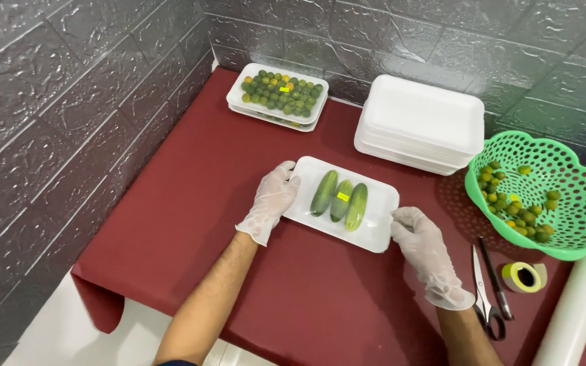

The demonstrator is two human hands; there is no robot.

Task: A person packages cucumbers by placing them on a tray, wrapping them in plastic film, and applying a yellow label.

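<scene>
maroon table [191, 224], both hands grip white tray [381, 234] of cucumbers [340, 198]

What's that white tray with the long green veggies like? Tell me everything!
The white tray looks like foam, shallow and rectangular with rounded corners. It lies flat on the dark red table, angled a little. Three cucumbers lie side by side in it under shiny clear wrap, with a small yellow sticker on top. The gloved left hand and right hand hold its two short ends.

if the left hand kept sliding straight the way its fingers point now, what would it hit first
The gloved left hand points right across the white foam tray it grips, so it would likely first meet the nearest of the three wrapped green cucumbers; its height above the tray is unclear.
</scene>
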